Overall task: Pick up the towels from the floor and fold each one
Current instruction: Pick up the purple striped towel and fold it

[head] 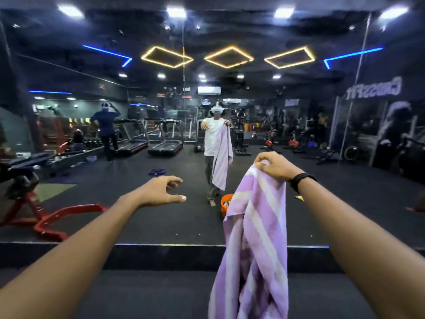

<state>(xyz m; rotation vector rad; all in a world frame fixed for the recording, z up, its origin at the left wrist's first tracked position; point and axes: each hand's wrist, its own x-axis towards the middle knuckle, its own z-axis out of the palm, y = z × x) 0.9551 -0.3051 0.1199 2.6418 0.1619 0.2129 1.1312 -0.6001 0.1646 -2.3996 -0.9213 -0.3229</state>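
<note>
Head view: right hand (274, 165) pinches towel (257, 238) top corner, left hand (161, 192) empty, fingers apart, left of towel; should catch the other top corner, then spread flat.

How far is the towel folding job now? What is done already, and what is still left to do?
Done: one purple striped towel is off the floor. In hand: the right hand pinches its top edge and it hangs unfolded; the left hand is open, holding nothing, fingers spread toward the towel. Left: no fold is made yet. An orange bucket shows in the mirror; no folded towels or other towels are visible.
</note>
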